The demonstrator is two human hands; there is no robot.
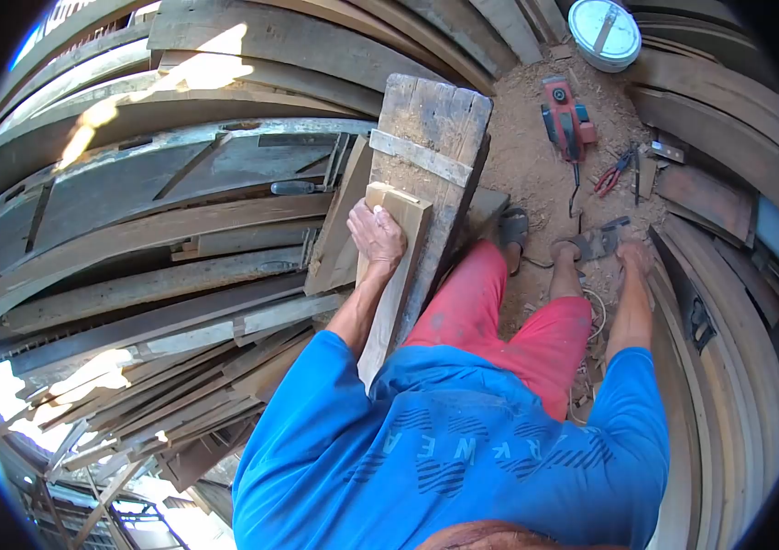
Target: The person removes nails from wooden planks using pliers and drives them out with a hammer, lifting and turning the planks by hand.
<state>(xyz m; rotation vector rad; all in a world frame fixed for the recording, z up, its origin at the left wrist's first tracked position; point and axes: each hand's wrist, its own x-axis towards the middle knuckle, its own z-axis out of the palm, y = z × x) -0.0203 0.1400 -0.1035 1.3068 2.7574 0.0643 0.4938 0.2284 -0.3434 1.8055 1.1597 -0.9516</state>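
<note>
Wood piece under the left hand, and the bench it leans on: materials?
Wood piece: pale, bare sawn timber, apparently unfinished; clean light faces, squared edges. Left hand rests on its top. Bench: grey, weathered wooden planks, rough and cracked, with a paler cross batten; no paint visible.

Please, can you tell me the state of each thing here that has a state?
Left hand: closed on the wood piece.
Wood piece: held, lying on the bench.
Bench: tilted, bearing the wood piece.
Right hand: down by the foot, grip unclear.
Planer: lying unused on sawdust.
Pliers: lying, handles apart.

one electric planer [566,117], one red pliers [611,174], one round lid [604,33]
</note>
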